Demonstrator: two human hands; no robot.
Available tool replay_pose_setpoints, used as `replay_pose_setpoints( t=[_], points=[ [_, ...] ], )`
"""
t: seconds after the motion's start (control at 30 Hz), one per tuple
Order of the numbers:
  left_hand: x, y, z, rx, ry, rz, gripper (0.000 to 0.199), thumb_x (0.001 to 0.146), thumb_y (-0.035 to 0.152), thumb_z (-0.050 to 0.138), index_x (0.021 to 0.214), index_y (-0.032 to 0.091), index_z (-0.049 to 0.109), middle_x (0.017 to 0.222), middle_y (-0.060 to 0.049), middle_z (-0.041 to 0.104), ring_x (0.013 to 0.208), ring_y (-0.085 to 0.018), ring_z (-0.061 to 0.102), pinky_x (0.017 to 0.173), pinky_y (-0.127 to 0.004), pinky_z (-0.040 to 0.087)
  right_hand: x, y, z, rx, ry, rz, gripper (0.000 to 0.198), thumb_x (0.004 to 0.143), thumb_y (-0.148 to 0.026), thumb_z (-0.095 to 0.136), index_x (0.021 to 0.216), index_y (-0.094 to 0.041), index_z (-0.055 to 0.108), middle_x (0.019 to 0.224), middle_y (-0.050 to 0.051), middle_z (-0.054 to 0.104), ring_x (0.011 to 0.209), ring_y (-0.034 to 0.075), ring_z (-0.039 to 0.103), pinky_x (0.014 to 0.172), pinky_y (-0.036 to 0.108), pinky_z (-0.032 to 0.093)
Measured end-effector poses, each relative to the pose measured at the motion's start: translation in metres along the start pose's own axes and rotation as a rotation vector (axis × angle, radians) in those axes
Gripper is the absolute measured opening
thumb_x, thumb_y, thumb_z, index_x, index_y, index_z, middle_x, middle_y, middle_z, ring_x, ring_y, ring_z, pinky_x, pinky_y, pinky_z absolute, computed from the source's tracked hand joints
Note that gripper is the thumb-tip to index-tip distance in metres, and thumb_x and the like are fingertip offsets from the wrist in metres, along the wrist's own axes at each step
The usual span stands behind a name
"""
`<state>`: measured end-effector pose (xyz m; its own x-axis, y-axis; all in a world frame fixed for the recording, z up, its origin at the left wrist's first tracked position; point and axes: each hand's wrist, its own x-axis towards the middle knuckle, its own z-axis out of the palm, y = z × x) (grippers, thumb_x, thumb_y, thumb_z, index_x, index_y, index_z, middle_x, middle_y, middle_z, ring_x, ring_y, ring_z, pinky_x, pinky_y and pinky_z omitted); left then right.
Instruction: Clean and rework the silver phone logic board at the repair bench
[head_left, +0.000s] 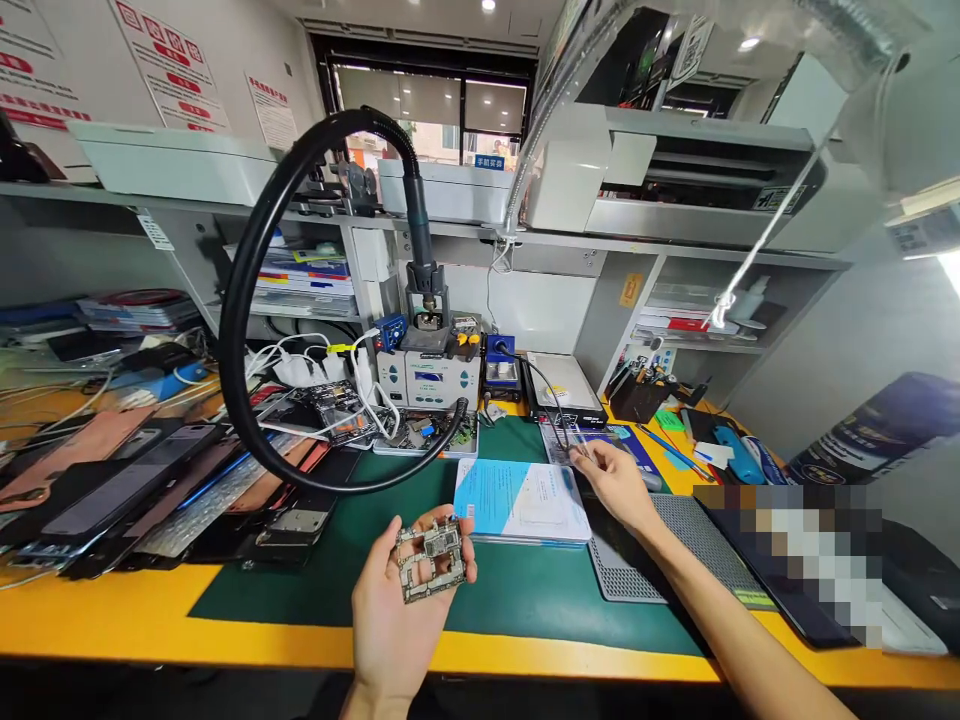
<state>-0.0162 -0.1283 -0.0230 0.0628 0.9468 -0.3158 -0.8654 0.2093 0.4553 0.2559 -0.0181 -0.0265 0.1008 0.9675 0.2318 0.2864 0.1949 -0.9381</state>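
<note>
My left hand [390, 630], palm up above the front of the green mat [525, 600], holds a phone circuit board [433, 560] between thumb and fingers. The board has cut-out gaps and small metal-coloured parts. My right hand [619, 485] reaches forward, past the right edge of a blue-and-white booklet or box [517, 500]. Its thumb and fingertips are pinched together beside a dark cable [551, 395] and a small clear case [555, 440]. What lies between those fingertips is too small to make out.
A hot-air station [435, 380] stands at the back, its thick black hose [232, 330] looping high on the left. Phones and panels [150, 490] are piled at left. A grey perforated mat [637, 560], a dark tablet-like slab [765, 570] and a purple can [877, 430] lie right.
</note>
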Motion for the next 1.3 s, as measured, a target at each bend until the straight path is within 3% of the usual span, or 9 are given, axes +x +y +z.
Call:
replay_pose_setpoints(
  t=[0.2,0.4,0.63,0.9,1.03,1.17,1.3],
  points=[
    [0.002,0.0,0.002,-0.021,-0.051,0.018,0.041,0.092,0.039,0.05,0.099,0.005,0.072,0.097,-0.024,0.071,0.077,-0.028,0.065,0.069,-0.041,0.049,-0.003,-0.009,-0.001,0.268,0.076,0.093,0.04,0.085,-0.056,0.055,0.094,-0.018,0.062,0.056,-0.008,0.035,0.04,0.007,0.021,0.038,0.023,0.012],
    [0.004,-0.003,0.002,-0.029,-0.13,0.064,0.044,0.093,0.043,0.048,0.099,0.005,0.071,0.095,-0.022,0.072,0.075,-0.027,0.065,0.067,-0.039,0.049,-0.011,-0.015,0.007,0.387,0.032,0.103,0.038,0.084,-0.052,0.056,0.093,-0.016,0.066,0.055,-0.006,0.039,0.038,0.006,0.024,0.038,0.024,0.012],
    [0.003,-0.004,-0.001,-0.018,-0.153,0.066,0.044,0.091,0.043,0.05,0.099,0.005,0.07,0.099,-0.023,0.071,0.075,-0.027,0.066,0.068,-0.038,0.049,-0.017,-0.015,0.008,0.372,0.009,0.043,0.03,0.083,-0.041,0.057,0.094,-0.015,0.069,0.055,-0.004,0.043,0.039,0.007,0.027,0.04,0.025,0.012],
    [0.004,-0.007,-0.004,-0.023,-0.147,0.089,0.043,0.087,0.04,0.054,0.099,0.003,0.07,0.098,-0.025,0.071,0.074,-0.028,0.067,0.067,-0.04,0.052,-0.015,-0.009,0.005,0.255,0.015,-0.029,0.03,0.077,-0.037,0.057,0.093,-0.014,0.069,0.054,-0.004,0.05,0.04,0.008,0.034,0.038,0.023,0.021],
    [0.003,-0.008,-0.003,-0.016,-0.145,0.105,0.041,0.086,0.038,0.054,0.097,0.002,0.07,0.098,-0.026,0.071,0.073,-0.028,0.067,0.066,-0.041,0.053,-0.013,-0.004,0.006,0.166,0.01,-0.091,0.03,0.081,-0.038,0.057,0.094,-0.013,0.069,0.057,-0.002,0.055,0.043,0.011,0.042,0.04,0.024,0.031],
    [0.004,-0.009,-0.005,-0.014,-0.148,0.12,0.042,0.086,0.038,0.054,0.098,0.002,0.07,0.098,-0.026,0.071,0.074,-0.029,0.067,0.065,-0.041,0.053,-0.01,0.0,0.007,0.051,0.045,-0.171,0.03,0.091,-0.041,0.059,0.101,-0.013,0.065,0.075,0.001,0.065,0.058,0.013,0.057,0.055,0.027,0.048],
    [0.005,-0.01,-0.009,-0.016,-0.16,0.129,0.041,0.086,0.038,0.055,0.102,0.003,0.068,0.1,-0.024,0.069,0.077,-0.028,0.067,0.066,-0.041,0.053,-0.008,0.003,0.007,-0.062,0.066,-0.26,0.028,0.096,-0.039,0.056,0.108,-0.014,0.062,0.092,0.003,0.066,0.076,0.015,0.064,0.071,0.034,0.054]
  ],
)
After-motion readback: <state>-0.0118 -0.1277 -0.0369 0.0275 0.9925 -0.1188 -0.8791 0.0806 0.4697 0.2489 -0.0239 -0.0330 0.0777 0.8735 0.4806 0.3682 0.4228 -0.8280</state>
